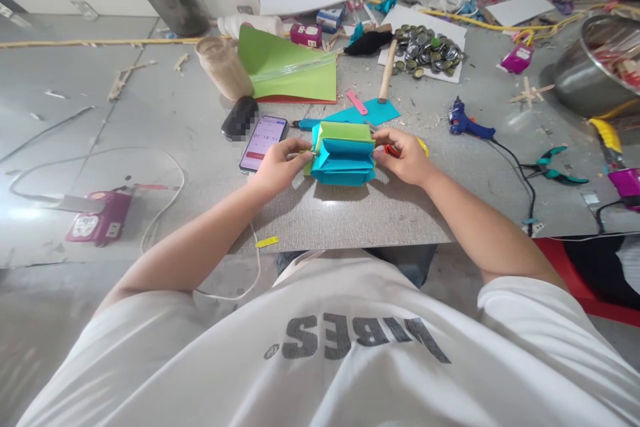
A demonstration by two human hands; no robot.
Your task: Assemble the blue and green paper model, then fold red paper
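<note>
Between my two hands is a folded blue and green paper box [345,161], its blue folds facing me. The fingers and thumb of my left hand [286,163] pinch its left end. At the opposite end, my right hand [403,155] grips the box's edge. Something red and yellow, perhaps scissors, lies partly hidden behind my right hand. Just left of the box, a phone [263,142] lies showing a timer. Behind the box are a blue paper sheet [380,111] and a pink strip [357,102].
A hammer [388,72] lies by a heap of bottle caps [429,50]. A blue glue gun [470,121], green pliers [555,167] and a metal pot [595,57] stand to the right. Green paper [295,73] and a jar [224,68] are behind; a purple socket block [100,219] is left.
</note>
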